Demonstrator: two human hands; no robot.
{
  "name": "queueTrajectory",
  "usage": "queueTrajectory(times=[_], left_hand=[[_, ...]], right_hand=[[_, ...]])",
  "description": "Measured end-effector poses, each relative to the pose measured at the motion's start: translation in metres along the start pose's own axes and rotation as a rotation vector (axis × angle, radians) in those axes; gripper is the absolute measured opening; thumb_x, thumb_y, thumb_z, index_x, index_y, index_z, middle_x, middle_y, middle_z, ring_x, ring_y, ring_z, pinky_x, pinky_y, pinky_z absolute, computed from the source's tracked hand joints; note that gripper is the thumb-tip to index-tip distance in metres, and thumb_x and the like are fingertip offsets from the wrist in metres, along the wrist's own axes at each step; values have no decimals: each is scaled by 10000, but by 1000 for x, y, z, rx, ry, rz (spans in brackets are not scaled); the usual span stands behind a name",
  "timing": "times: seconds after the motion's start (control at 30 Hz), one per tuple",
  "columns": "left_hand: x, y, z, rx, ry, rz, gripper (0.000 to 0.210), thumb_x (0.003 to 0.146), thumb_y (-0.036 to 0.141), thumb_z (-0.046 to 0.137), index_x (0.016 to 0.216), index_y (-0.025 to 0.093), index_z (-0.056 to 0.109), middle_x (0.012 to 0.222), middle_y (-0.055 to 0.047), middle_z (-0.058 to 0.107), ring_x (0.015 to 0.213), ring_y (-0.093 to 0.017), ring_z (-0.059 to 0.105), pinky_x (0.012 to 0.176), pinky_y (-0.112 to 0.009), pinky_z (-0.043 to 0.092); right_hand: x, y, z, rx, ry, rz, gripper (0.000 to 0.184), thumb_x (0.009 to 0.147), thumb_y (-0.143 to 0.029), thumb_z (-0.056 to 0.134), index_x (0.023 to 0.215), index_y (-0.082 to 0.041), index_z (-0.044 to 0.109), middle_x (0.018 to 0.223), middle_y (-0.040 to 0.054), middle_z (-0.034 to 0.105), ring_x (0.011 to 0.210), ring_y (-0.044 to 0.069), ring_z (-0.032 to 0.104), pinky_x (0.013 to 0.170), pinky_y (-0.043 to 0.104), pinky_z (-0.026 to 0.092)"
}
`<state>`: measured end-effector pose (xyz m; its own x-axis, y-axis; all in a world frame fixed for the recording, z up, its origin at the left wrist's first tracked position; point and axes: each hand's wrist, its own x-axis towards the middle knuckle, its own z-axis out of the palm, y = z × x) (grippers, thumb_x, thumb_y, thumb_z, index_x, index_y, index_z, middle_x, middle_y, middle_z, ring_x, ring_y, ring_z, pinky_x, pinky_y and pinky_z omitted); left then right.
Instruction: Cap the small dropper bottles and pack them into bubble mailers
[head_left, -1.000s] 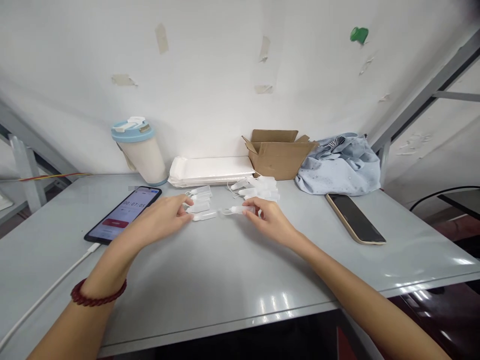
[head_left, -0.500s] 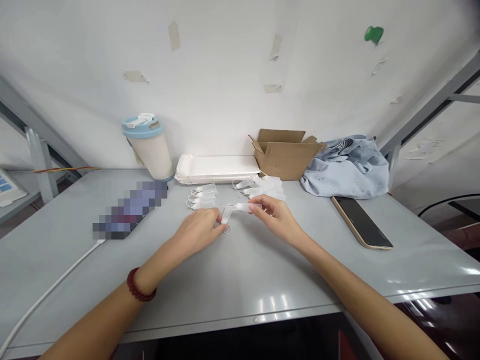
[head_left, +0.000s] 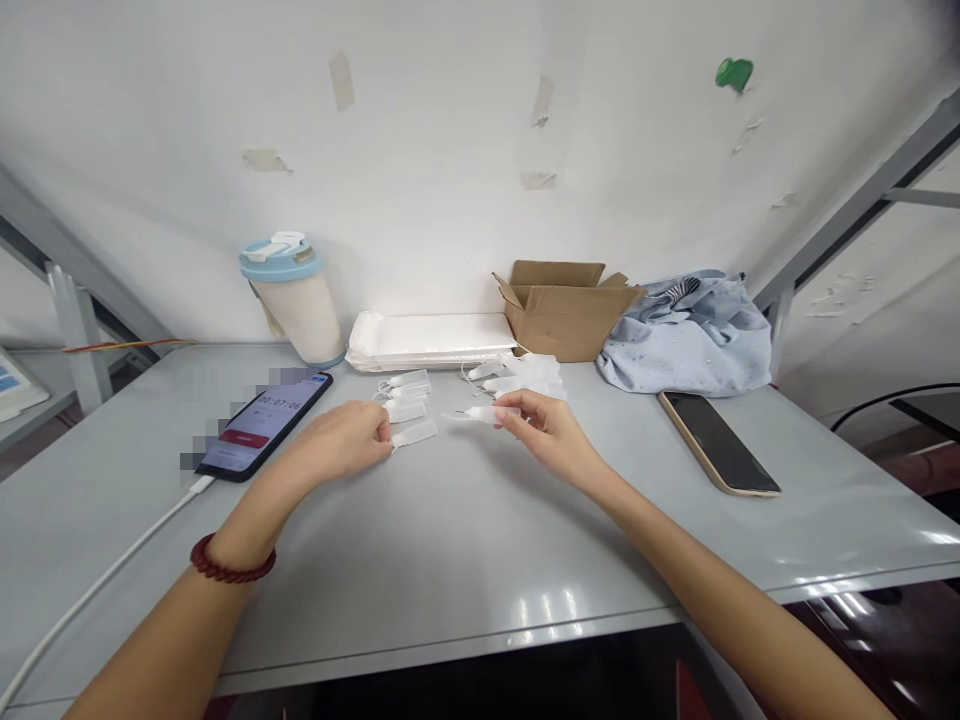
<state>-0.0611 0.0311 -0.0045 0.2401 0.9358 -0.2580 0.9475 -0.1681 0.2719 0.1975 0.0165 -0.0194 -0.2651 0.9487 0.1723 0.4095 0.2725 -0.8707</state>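
Observation:
My left hand [head_left: 349, 440] is closed in a pinch at the narrow end of a small translucent plastic tube [head_left: 416, 432], low over the table beside a row of similar tubes [head_left: 407, 385] with thin white loops. Another such tube [head_left: 481, 413] is pinched between the thumb and fingers of my right hand [head_left: 544, 430], its thin tip pointing left. Behind that hand lies a second pile of clear tubes [head_left: 532, 372]. My fingertips partly cover both held tubes.
Flat white packets [head_left: 435, 340] lie against the wall, next to an open cardboard box [head_left: 566, 320] and a bunched light-blue cloth [head_left: 686, 340]. A lidded cup [head_left: 296, 305] stands back left. One phone [head_left: 266, 425] with a cable lies left, another phone [head_left: 718, 443] right.
My left hand has moved left with its tube, away from my right hand, to the row's near end. My right hand has stayed nearly in place with its tube.

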Motion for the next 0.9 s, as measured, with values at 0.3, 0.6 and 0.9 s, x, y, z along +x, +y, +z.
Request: queueTrajectory(times=[0.3,0.6,0.9], left_hand=[[-5,-5,-7,89,144,-88,151,723,272,468,759,194,592,802,-71,654,732,-243,583,554,-291,322],[-5,22,-6,-502,60,122,365,863,453,376,900,167,600,826,-45,668,635,-169,593,570,-285,433],[-6,32,3,-697,30,167,307,837,439,507,866,157,626,818,-34,637,610,-128,569,543,-258,421]], right_hand=[[0,-2,-1,43,-14,27,256,864,-401,527,937,-184,643,798,21,679,601,108,491,563,242,386],[-2,-6,-2,111,-27,33,264,850,-415,547,940,-188,647,787,22,666,600,107,487,547,239,389],[0,-5,0,188,-28,52,306,855,-448,529,921,-166,631,734,17,636,578,99,465,543,238,382]])
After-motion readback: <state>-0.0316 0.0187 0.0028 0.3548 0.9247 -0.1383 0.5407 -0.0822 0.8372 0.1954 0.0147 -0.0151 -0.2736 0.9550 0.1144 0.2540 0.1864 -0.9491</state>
